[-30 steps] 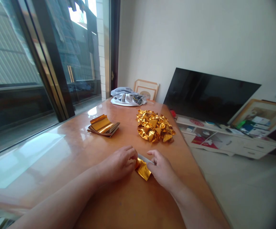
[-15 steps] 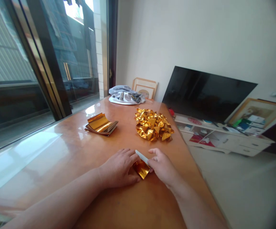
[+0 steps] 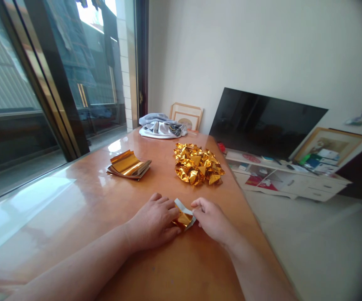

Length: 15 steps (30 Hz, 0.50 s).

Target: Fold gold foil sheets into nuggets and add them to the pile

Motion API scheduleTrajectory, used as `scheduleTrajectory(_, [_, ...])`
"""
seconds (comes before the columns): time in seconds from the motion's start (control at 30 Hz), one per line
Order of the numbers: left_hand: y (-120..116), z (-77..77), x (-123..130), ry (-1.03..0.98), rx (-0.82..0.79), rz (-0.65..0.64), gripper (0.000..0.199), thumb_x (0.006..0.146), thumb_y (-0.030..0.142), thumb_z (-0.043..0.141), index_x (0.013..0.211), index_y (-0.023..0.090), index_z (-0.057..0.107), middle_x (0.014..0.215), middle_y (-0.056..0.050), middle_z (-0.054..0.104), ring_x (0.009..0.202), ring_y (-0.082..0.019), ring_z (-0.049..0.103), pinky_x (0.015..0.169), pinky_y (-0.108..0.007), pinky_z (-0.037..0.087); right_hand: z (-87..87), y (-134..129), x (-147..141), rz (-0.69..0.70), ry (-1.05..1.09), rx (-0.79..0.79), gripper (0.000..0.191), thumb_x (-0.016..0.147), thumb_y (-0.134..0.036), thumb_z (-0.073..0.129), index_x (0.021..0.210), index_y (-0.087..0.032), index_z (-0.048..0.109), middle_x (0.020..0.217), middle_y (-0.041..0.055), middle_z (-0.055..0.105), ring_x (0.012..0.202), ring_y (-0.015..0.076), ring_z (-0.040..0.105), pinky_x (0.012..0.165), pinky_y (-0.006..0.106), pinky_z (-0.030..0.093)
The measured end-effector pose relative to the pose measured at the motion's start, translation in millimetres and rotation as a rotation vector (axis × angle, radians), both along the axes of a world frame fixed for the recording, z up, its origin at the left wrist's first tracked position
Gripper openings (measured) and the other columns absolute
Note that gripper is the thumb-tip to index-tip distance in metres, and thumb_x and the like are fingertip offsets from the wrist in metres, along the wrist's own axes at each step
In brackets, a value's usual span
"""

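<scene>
Head view: the sheet is on the table; left hand lies spread over it, pressing; right hand pinches its right edge; folding seems in hand, next calling for a firm crease.

Grey cloth bundle before wooden frames, black television above white cabinet; dark-framed glass door

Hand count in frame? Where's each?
2. The left hand lies over the left part of the gold sheet; the right hand is at its right edge. Neither hand is hidden; no others show.
</scene>
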<state>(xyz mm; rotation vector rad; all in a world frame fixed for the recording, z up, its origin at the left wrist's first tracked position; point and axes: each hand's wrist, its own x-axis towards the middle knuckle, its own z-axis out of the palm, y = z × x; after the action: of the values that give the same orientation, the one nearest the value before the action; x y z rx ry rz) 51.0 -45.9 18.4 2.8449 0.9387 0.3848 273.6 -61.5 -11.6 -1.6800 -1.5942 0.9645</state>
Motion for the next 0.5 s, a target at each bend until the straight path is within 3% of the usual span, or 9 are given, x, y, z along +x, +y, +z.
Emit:
scheduleTrajectory(0.1, [-0.6,1.3,-0.1,0.016,0.001,-0.010,0.023,0.090,0.046,0.063,0.095,0.024,0.067,0.095,-0.005,0.065,0.089,-0.022,0.060,0.084,-0.037,0.038,6.5,-1.9,6.4,0.064,-0.186,0.227,0.012,0.084,-0.019,0.059,0.093,-0.022,0.067,0.091,0.0024,0.068,0.083,0.0176,0.061,0.073,0.027,0.044])
scheduleTrajectory(0.17, [-0.6,1.3,0.0,0.017,0.001,-0.014,0.023,0.091,0.047,0.062,0.095,0.025,0.067,0.095,-0.004,0.065,0.089,-0.022,0.060,0.084,-0.037,0.038,13.4,-5.7,8.2,0.184,-0.254,0.281,0.013,0.083,-0.016,0.059,0.088,-0.023,0.069,0.093,0.0019,0.068,0.089,0.0178,0.060,0.077,0.027,0.043])
scheduleTrajectory(0.3, [0.3,-0.1,-0.1,0.011,-0.002,-0.024,0.022,0.093,0.046,0.060,0.092,0.025,0.067,0.094,-0.003,0.065,0.088,-0.021,0.060,0.084,-0.037,0.037,23.5,-15.3,8.4,0.385,-0.361,0.252,0.013,0.079,-0.016,0.065,0.087,-0.024,0.071,0.091,0.0011,0.065,0.091,0.0186,0.057,0.081,0.027,0.041])
scheduleTrajectory(0.5, [1.9,-1.7,-0.9,0.014,-0.005,-0.023,0.025,0.095,0.046,0.057,0.088,0.024,0.067,0.091,-0.004,0.064,0.086,-0.021,0.059,0.082,-0.037,0.037,24.6,-19.0,8.2,0.418,-0.424,0.177,0.015,0.077,-0.023,0.073,0.091,-0.024,0.069,0.094,0.0011,0.061,0.091,0.0189,0.056,0.080,0.027,0.041])
